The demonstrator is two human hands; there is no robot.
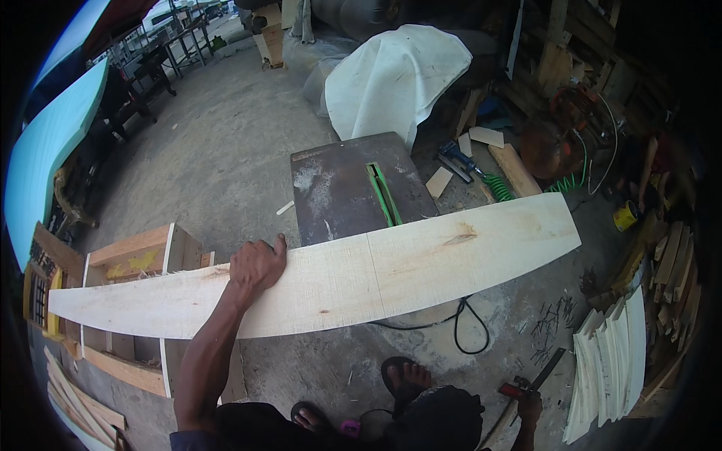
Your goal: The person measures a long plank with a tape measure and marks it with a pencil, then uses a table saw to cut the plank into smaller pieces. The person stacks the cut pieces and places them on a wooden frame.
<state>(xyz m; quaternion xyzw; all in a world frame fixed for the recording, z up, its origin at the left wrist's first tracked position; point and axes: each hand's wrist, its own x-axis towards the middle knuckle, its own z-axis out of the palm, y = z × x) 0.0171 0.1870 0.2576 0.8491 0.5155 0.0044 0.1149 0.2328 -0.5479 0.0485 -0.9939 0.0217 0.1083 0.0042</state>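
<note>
A long pale wooden board [421,263] with curved, tapering ends and a line across it lies over a dark metal table [331,188], which has a green-edged slot, and a wooden box frame [128,244] on the left. My left hand [257,264] is closed on the board's far edge, left of the line, thumb pointing up. Low at the right, my right hand [529,406] holds a tool [516,390] with a red-and-dark body and a long dark blade; a wooden piece shows below it, and whether I hold that too I cannot tell.
Stacked curved pale planks [602,368] lie at the right, a black cable [474,342] below the board. A white sheet [391,83], blue power tool [459,158] and rusty compressor [549,150] stand behind. Another person [654,165] is at the far right, a blue panel [41,158] at left.
</note>
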